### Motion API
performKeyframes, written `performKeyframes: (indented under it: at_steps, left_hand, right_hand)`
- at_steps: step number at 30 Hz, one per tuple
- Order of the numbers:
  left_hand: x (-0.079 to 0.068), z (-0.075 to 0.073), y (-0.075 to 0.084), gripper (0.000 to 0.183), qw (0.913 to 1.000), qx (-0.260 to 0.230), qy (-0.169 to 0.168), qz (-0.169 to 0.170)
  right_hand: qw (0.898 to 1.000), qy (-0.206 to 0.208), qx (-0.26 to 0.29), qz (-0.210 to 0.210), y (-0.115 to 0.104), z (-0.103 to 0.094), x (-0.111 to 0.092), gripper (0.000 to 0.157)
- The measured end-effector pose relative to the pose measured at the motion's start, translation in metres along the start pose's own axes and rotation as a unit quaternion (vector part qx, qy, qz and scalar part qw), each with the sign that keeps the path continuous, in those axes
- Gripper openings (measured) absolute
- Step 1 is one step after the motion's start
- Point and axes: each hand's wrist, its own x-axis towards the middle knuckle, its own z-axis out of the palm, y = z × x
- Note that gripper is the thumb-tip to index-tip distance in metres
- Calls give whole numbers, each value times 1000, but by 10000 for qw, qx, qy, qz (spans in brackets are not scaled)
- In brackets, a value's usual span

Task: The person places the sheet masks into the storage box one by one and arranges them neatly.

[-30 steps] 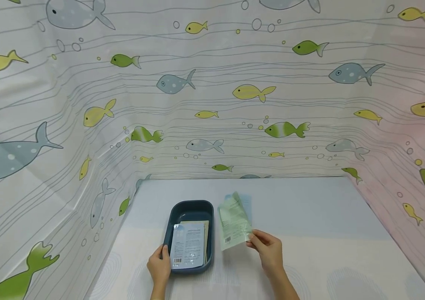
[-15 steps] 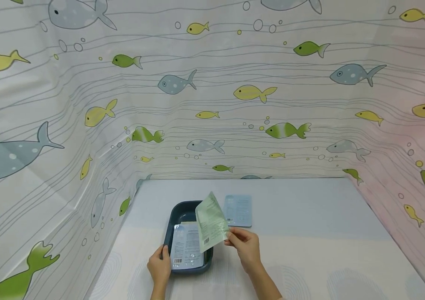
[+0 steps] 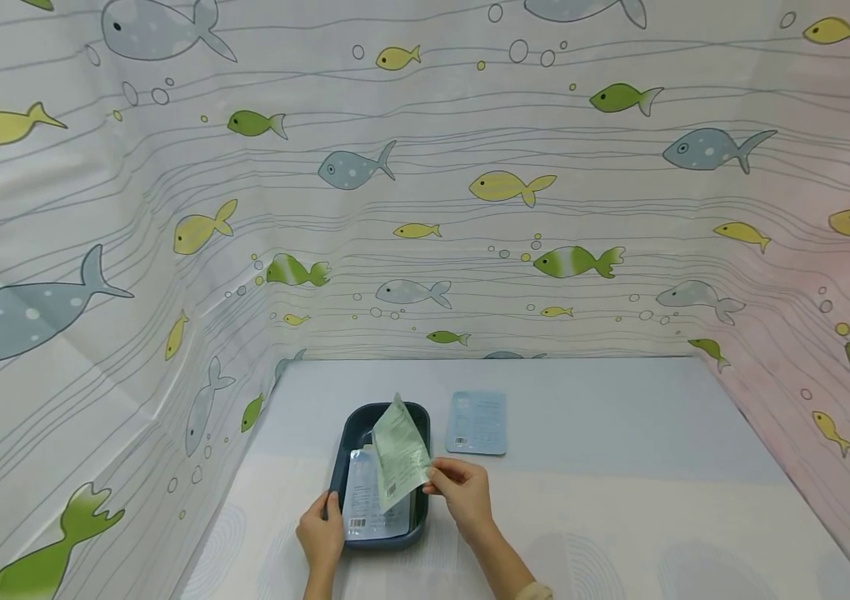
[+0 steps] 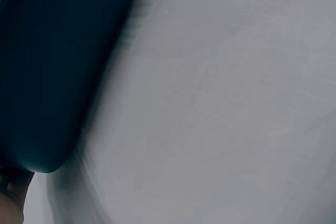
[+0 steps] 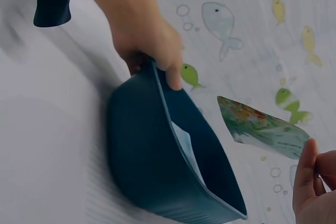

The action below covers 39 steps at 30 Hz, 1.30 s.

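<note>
My left hand (image 3: 320,533) grips the near left rim of a dark blue plastic bin (image 3: 387,544), thumb over the edge. Between the thumb and fingers of my right hand (image 3: 464,498) a flat green packet (image 3: 401,458) is pinched by its lower right corner. It hangs tilted above the bin, and a printed picture side (image 5: 262,129) shows in the right wrist view. Inside the bin lies a pale blue packet (image 3: 359,500) with a barcode, partly covered from sight by the green one. The left wrist view catches mainly the bin's dark outer side (image 4: 58,72).
Another light blue packet (image 3: 476,423) lies flat on the white table (image 3: 620,500), right of the bin. A fish-patterned sheet (image 3: 425,250) surrounds the table at the back and sides.
The right hand has carried the green packet leftward, from beside the bin to above it, uncovering the light blue packet on the table. The left hand keeps its grip on the bin.
</note>
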Motion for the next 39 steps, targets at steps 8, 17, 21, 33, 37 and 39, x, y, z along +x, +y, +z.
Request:
performKeyframes:
  at_steps: [8, 17, 21, 33, 37, 39]
  left_hand:
    - [-2, 1, -4, 31, 9988, -124, 321, 349]
    - [-1, 2, -2, 24, 9997, 63, 158, 176]
    - [1, 4, -5, 23, 9994, 52, 238, 247]
    - [1, 3, -6, 21, 9988, 11, 333, 364]
    - [1, 3, -7, 21, 9990, 17, 314, 324]
    - [2, 3, -6, 21, 9991, 29, 288, 295]
  right_hand:
    - [9997, 108, -120, 183, 12, 11, 1, 21]
    - [9979, 294, -479, 311, 31, 15, 0, 18]
    - [9964, 268, -775, 194, 40, 15, -1, 17]
    - [9612, 34, -2657, -740, 49, 19, -6, 2]
    - [9220, -167, -3660, -1250, 53, 19, -7, 3]
    - [9007, -262, -4122, -1350, 54, 19, -8, 3]
